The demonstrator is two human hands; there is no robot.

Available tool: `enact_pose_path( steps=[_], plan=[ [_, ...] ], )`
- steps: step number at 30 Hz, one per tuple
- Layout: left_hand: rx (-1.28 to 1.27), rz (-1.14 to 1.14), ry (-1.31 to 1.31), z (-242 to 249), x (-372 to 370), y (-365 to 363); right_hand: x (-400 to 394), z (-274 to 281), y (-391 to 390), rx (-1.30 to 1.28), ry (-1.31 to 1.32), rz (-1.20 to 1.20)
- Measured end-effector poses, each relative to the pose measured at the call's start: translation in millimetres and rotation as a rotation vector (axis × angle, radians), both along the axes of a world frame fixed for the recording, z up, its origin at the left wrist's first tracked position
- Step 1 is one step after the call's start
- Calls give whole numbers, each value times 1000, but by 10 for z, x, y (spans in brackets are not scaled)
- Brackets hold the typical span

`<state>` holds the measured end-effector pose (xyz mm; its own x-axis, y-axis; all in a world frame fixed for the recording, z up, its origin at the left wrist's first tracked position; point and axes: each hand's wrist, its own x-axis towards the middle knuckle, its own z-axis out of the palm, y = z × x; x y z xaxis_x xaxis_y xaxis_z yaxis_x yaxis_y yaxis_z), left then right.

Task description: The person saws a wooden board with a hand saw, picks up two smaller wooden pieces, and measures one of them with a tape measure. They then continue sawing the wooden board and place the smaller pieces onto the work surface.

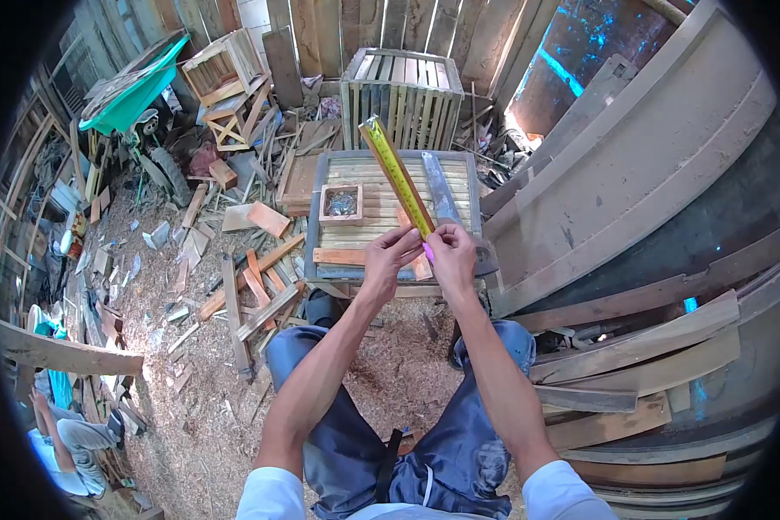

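My left hand (394, 253) and my right hand (451, 257) meet above a small slatted table (377, 178). Both are closed around the near end of a narrow wooden strip (378, 141), which points up and away from me. Along the strip lies the yellow blade of a tape measure (399, 178). Something pink shows at my right fingertips, too small to name. On the slats are a handsaw (442, 191), a small wooden box (341, 218) with small metal pieces inside, and a wooden offcut (340, 256).
A slatted crate (403, 97) stands behind the table. Boards (633, 381) are stacked on the right, beside a large curved panel (641, 165). Scrap wood (264, 277) and shavings cover the floor at left. Another person (74, 442) sits at lower left; a green wheelbarrow (139, 91) stands far left.
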<state>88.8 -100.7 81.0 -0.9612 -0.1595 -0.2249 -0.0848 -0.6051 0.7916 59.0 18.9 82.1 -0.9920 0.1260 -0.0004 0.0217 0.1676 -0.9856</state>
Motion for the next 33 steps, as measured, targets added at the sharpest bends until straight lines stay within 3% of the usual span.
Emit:
enact_pose_path(
  steps=[13, 25, 33],
  plan=[
    [20, 36, -21, -95, -35, 13, 48, 63, -24, -202, -60, 44],
    [53, 106, 23, -38, -28, 78, 30, -21, -96, -75, 79, -6],
    [-167, 95, 149, -3, -36, 96, -26, -119, -69, -84, 80, -2]
  ],
)
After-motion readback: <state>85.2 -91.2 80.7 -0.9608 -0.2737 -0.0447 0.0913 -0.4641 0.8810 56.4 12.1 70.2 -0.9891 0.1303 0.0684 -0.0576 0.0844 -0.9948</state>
